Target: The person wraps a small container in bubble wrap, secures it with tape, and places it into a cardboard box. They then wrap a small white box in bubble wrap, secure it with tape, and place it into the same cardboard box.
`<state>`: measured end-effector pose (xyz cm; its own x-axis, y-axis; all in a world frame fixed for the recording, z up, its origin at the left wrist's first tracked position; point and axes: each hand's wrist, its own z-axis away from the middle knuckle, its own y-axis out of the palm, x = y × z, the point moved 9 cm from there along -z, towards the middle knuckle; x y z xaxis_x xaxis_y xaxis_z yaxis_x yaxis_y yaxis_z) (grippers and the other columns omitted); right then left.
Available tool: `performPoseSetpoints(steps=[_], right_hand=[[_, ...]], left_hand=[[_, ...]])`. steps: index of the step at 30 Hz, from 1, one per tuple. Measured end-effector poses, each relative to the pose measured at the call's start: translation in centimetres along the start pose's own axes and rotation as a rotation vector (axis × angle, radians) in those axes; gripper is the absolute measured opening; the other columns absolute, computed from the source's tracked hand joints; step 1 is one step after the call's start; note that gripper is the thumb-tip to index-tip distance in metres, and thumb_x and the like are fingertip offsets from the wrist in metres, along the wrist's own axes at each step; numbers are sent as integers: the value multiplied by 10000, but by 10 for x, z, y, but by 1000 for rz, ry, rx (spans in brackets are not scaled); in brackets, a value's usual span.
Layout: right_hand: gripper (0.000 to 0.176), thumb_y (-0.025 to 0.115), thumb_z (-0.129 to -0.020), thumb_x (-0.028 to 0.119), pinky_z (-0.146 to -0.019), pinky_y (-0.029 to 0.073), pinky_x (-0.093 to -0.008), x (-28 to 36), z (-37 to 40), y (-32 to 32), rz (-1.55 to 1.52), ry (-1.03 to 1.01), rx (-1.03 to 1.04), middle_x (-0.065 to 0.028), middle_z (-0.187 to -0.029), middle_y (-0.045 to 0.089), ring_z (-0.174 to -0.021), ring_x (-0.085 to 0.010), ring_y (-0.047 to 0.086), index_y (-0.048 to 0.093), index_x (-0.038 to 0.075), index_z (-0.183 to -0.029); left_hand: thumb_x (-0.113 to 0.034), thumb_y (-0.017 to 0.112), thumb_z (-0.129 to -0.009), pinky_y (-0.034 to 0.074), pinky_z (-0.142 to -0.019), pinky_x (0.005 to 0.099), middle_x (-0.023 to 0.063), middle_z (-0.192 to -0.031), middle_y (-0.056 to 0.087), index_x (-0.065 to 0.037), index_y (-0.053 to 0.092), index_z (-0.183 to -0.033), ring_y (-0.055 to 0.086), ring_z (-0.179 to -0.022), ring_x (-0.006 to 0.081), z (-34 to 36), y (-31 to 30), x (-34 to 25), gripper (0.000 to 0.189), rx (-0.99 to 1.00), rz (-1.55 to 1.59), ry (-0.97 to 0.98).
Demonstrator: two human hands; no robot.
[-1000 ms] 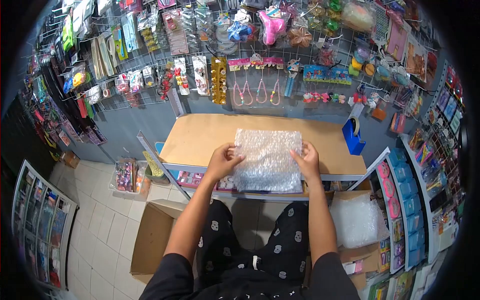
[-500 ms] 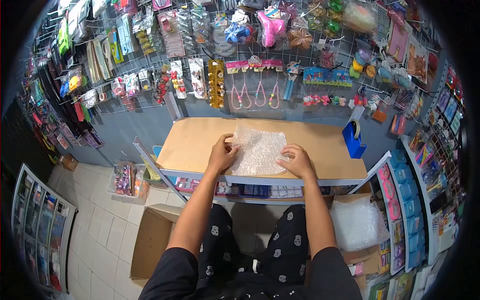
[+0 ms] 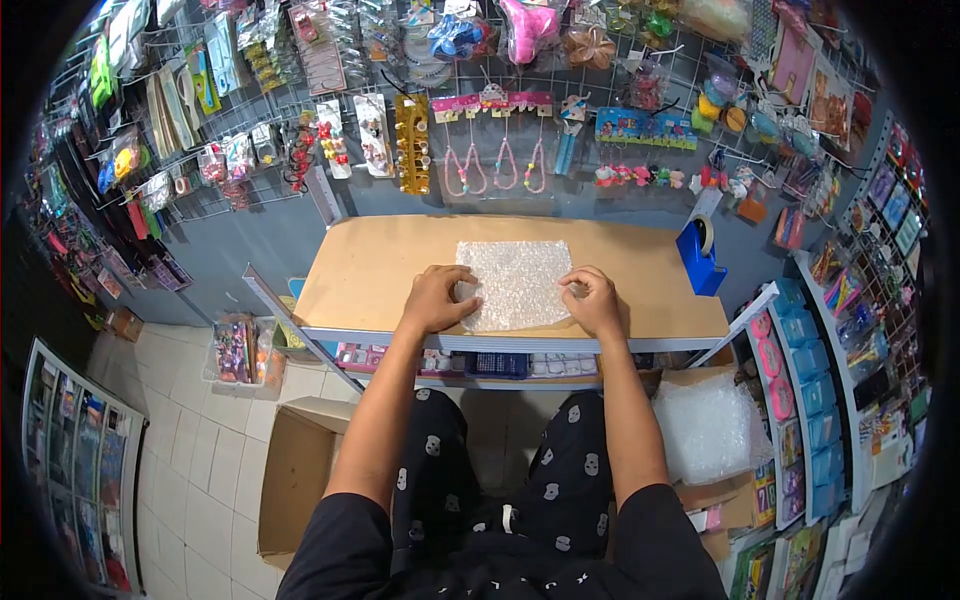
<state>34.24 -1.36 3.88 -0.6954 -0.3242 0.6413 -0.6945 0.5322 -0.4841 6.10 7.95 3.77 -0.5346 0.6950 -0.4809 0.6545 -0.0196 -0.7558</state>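
Note:
A sheet of clear bubble wrap [image 3: 515,285] lies nearly flat near the front edge of the wooden tabletop [image 3: 370,265]. At its left edge rests my left hand [image 3: 438,298], thumb and forefinger apart, touching the wrap. My right hand [image 3: 594,303] is at the opposite edge, its fingers curled and its thumb near the forefinger, pinching the wrap's border. A blue tape dispenser [image 3: 703,262] with a roll of tape stands at the right end of the tabletop.
More bubble wrap [image 3: 710,428] is heaped in a box at lower right. An open cardboard box [image 3: 298,480] sits on the floor to the left. Packaged accessories hang on the wall grid behind. Below the tabletop, a shelf holds a blue basket [image 3: 497,364].
The bubble wrap's raised upper left corner has come down and the sheet lies flatter. Both hands stay at its sides. The camera view has shifted slightly.

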Motion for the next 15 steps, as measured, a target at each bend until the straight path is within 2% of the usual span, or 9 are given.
performPoseSetpoints(steps=[6, 9, 12, 15], right_hand=[[106, 763, -799, 56, -854, 562, -354, -3, -1, 1, -6, 7, 5, -124, -970, 736, -933, -275, 717, 754, 18, -897], [109, 757, -792, 135, -874, 558, -392, 2, 0, 2, 48, 18, 23, -90, -961, 738, -952, -312, 712, 764, 89, -890], [111, 754, -807, 195, -910, 545, -419, 10, 1, 7, 128, 31, 99, -66, -979, 741, -1014, -296, 703, 776, 115, -881], [171, 754, -819, 252, -989, 506, -442, 19, 4, 8, 341, 54, 193, -46, -1077, 736, -1116, -279, 667, 791, 146, -948]], left_hand=[[-364, 826, -791, 487, -1071, 459, 68, -1326, 730, -172, 793, -1091, 648, -1211, 343, 0, 3, 6, 358, 6, -21, -17], [-360, 805, -812, 438, -1115, 466, 54, -1364, 712, -182, 794, -1112, 623, -1255, 327, 0, 6, 7, 349, 25, -30, -27], [-371, 777, -839, 369, -1161, 480, 49, -1420, 679, -194, 783, -1153, 578, -1328, 316, 2, 9, 7, 361, 56, -43, -48], [-386, 754, -861, 327, -1182, 485, 51, -1458, 653, -202, 765, -1195, 542, -1380, 313, 2, 11, 8, 381, 83, -24, -64]])
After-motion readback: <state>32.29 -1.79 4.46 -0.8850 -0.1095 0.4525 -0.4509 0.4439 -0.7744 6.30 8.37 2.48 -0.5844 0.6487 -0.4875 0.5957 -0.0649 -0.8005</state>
